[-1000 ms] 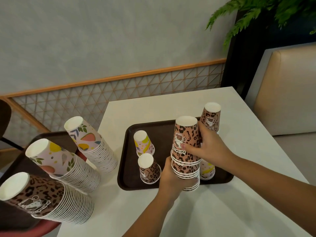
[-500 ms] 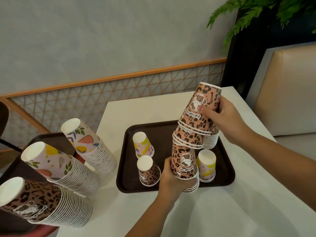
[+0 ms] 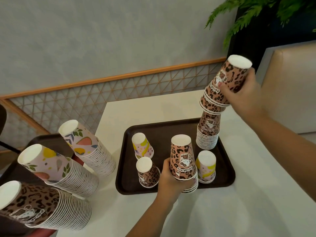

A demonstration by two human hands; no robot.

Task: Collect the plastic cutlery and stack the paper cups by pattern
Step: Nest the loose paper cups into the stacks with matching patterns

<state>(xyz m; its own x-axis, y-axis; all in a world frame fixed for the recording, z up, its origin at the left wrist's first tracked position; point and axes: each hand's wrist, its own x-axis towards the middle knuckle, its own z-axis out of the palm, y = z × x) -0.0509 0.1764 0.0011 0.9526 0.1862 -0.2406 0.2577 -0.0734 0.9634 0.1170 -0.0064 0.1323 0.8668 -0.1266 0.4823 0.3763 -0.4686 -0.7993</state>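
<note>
My left hand (image 3: 171, 181) grips a short stack of upside-down leopard cups (image 3: 183, 159) at the front edge of the brown tray (image 3: 127, 177). My right hand (image 3: 242, 96) holds a second leopard stack (image 3: 222, 86) up in the air, tilted, just above a taller leopard stack (image 3: 207, 134) standing at the tray's back right. A single leopard cup (image 3: 147, 172) and two pink floral cups (image 3: 142, 146) (image 3: 206, 165) stand upside down on the tray. No cutlery shows.
At the left, on a second dark tray (image 3: 42, 141), lean two long floral stacks (image 3: 85, 147) (image 3: 56, 170) and one long leopard stack (image 3: 39, 206). A beige padded seat (image 3: 290, 86) and a fern (image 3: 256, 14) are at the right. The white table (image 3: 239, 211) meets a lattice wall panel.
My right hand lifted the upper part of the leopard stack off the left hand's stack and carried it up and to the right, over the tall stack at the tray's back.
</note>
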